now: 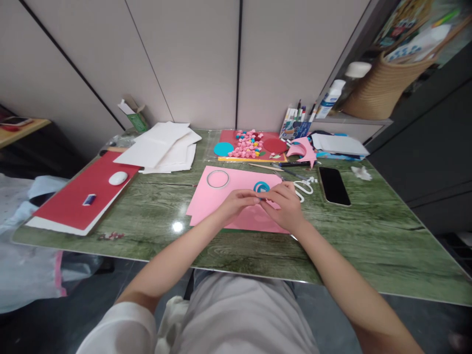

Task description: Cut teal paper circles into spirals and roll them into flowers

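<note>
My left hand (239, 204) and my right hand (283, 204) meet over pink paper (206, 201), fingertips pinched together. A curled blue paper spiral (262, 187) shows just beyond the fingers, and a bit of blue sits between the fingertips. Both hands appear closed on this strip, though the fingers hide most of the grip. White-handled scissors (304, 189) lie right beside my right hand, their blades partly hidden. On the pink sheets to the left rests a clear round ring (218, 179).
Behind the sheets are pink paper flowers (249, 146), a blue disc (223, 149) and pink offcuts (302, 149). A phone (334, 186) lies at right. Left are white sheets (158, 145) and red paper (81, 189) with a white mouse (118, 178). A pen box (295, 125) stands behind.
</note>
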Tool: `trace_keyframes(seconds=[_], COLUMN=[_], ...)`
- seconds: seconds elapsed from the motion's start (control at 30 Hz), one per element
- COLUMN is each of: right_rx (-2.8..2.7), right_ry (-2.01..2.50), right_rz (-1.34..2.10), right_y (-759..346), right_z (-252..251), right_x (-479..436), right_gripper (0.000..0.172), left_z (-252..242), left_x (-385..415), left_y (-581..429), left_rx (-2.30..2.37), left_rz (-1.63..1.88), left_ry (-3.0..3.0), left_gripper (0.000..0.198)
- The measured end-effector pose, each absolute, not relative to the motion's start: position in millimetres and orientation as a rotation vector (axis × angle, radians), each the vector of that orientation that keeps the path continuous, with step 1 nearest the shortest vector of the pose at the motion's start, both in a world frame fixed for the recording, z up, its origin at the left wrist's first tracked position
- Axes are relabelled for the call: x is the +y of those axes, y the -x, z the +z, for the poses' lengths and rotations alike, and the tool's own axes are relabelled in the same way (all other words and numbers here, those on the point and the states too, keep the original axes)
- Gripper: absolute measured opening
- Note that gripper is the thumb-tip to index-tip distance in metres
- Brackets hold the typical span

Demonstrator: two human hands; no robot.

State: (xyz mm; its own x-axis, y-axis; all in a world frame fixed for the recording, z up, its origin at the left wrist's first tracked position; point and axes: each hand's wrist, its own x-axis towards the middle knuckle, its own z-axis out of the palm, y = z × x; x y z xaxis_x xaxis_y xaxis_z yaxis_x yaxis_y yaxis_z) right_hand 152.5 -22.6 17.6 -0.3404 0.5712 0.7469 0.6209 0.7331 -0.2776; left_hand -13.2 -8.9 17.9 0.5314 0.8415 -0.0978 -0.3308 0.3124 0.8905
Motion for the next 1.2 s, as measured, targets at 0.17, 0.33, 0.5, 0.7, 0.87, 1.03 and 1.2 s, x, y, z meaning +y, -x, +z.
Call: trace_keyframes(seconds=[0.17, 0.33, 0.5, 0.7, 0.87, 1.03, 1.2], right_rx=[-1.988, -1.987, -1.986, -1.943, -1.928, -1.921, -1.901], right_ry=[0.935, 0.918, 0.912, 0.956, 1.027, 1.046, 1.116], right_rz=[-0.048, -0.069, -0.101, -0.031, 0.054, 0.089, 0.229], right_y=[-151.6, -152.6, -153.4, -153.5, -152.8, -152.4, -153.0], right_z=[18.9, 19.5, 18.2, 18.4, 20.8, 19.5, 21.5], right_x=[-23.6, -23.4, -22.2, -22.0, -22.3, -21.5, -20.4], right_gripper=[0.019, 0.015, 0.011, 0.01, 0.008, 0.009, 0.009], left_z=[16.5, 16.0, 16.4, 18.0, 15.8, 13.2, 17.5], left_x=[-8.3, -8.6, -8.2, -8.0, -6.8, -6.2, -8.3], left_y=[13.3, 13.2, 13.3, 13.6, 13.5, 13.1, 14.2], left_rx=[0.673, 0.685, 0.707, 0.734, 0.731, 0.785, 0.892], left_rz=[0.868, 0.875, 0.895, 0.925, 0.941, 1.111, 1.119], left_ry=[-0.964, -0.935, -0.909, -0.977, -1.05, -1.182, -1.414], left_gripper=[0.019, 0.018, 0.018, 0.019, 0.022, 0.024, 0.025])
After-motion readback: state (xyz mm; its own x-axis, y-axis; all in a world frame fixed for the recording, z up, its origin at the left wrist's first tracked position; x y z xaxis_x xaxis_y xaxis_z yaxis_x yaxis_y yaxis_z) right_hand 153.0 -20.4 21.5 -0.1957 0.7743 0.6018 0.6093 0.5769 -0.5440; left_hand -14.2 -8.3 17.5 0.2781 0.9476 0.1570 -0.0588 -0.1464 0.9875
